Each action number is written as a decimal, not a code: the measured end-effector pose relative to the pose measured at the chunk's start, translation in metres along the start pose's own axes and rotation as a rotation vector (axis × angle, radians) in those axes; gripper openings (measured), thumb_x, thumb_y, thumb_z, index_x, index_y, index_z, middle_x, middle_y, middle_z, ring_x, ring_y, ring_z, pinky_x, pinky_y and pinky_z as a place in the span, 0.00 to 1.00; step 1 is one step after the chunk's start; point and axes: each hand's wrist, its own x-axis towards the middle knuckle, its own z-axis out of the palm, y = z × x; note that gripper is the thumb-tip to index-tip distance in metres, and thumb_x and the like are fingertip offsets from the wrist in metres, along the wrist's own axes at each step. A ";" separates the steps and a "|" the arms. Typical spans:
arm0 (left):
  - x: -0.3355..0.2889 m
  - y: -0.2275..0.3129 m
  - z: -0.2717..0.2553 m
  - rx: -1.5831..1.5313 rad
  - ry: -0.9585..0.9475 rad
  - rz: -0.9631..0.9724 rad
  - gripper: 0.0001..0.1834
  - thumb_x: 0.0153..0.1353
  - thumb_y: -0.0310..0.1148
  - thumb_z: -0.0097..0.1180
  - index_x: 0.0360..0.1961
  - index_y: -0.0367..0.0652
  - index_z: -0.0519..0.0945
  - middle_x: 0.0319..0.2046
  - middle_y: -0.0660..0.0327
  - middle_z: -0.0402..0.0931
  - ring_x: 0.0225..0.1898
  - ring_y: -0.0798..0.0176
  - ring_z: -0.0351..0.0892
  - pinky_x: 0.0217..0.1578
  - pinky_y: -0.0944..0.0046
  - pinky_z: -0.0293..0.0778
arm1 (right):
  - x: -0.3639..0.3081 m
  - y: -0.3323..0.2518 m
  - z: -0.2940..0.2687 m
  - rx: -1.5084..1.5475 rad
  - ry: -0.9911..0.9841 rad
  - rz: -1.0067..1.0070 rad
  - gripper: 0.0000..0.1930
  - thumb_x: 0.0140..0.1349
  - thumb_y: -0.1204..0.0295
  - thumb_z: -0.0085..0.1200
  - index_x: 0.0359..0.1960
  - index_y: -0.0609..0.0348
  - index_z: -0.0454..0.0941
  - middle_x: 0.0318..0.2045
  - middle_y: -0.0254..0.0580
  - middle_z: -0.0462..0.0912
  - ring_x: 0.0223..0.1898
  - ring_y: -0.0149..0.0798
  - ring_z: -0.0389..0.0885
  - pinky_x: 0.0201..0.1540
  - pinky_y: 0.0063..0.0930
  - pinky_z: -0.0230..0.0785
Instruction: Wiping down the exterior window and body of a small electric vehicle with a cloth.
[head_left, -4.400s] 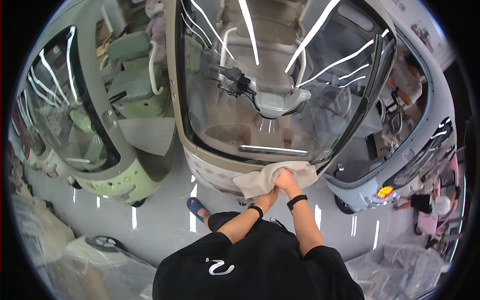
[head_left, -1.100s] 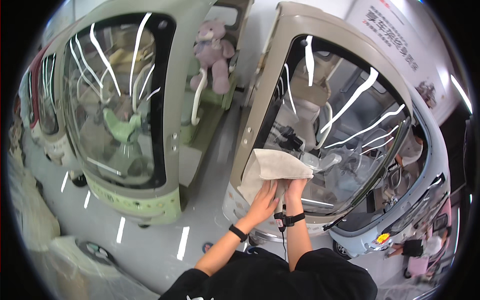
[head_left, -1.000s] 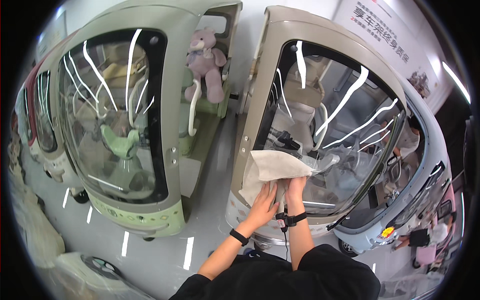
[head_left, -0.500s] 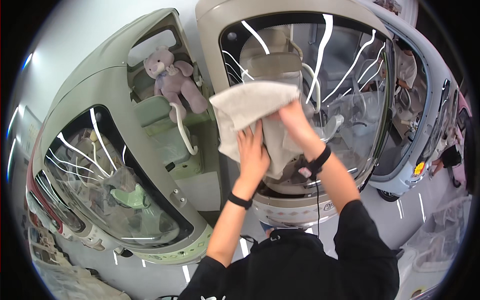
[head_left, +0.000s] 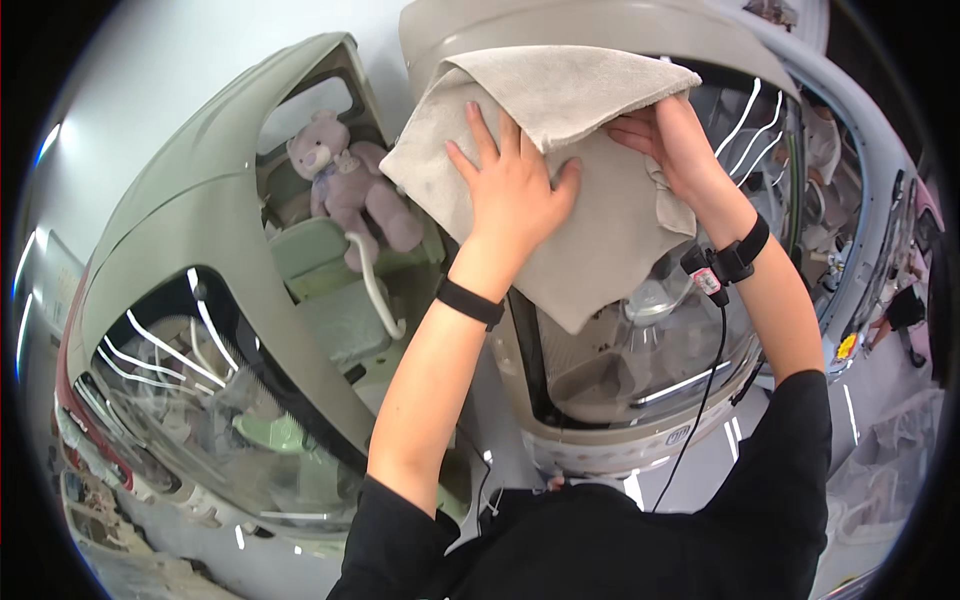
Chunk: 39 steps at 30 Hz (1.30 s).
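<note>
Cloth (head_left: 610, 230) spreads beneath your left hand (head_left: 515, 195), fingers splayed; your right hand (head_left: 683, 150) reaches under its far flap (head_left: 580, 85), right side, whether pinching I cannot tell.

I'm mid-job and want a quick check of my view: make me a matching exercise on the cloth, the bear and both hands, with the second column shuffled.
1. Cloth
2. Bear
3. Left hand
4. Right hand

A. Inside the green vehicle
B. Near the right end of the folded flap
C. Beige, its upper part folded over
D. Fingers spread, thumb apart, back of the hand showing

Pairs: 1-C, 2-A, 3-D, 4-B.
</note>
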 end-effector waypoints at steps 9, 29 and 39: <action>0.032 -0.019 0.028 -0.019 0.393 0.128 0.28 0.55 0.56 0.61 0.56 0.60 0.84 0.72 0.60 0.65 0.75 0.33 0.54 0.63 0.15 0.49 | 0.022 0.043 0.015 -0.940 0.477 -0.791 0.17 0.61 0.69 0.57 0.49 0.67 0.80 0.47 0.62 0.83 0.47 0.61 0.83 0.50 0.45 0.76; 0.027 -0.028 0.026 0.059 0.300 0.282 0.34 0.60 0.54 0.56 0.69 0.63 0.74 0.77 0.60 0.59 0.76 0.38 0.53 0.67 0.21 0.49 | 0.008 0.028 0.001 -1.108 0.427 -0.475 0.19 0.58 0.63 0.56 0.41 0.70 0.77 0.33 0.66 0.85 0.39 0.67 0.84 0.46 0.56 0.77; 0.108 -0.036 -0.003 0.113 0.065 0.420 0.42 0.61 0.47 0.58 0.76 0.49 0.61 0.76 0.47 0.57 0.76 0.39 0.54 0.72 0.32 0.50 | 0.047 0.045 -0.009 -1.515 0.765 -0.844 0.32 0.60 0.56 0.57 0.61 0.66 0.71 0.60 0.63 0.70 0.65 0.61 0.67 0.61 0.61 0.62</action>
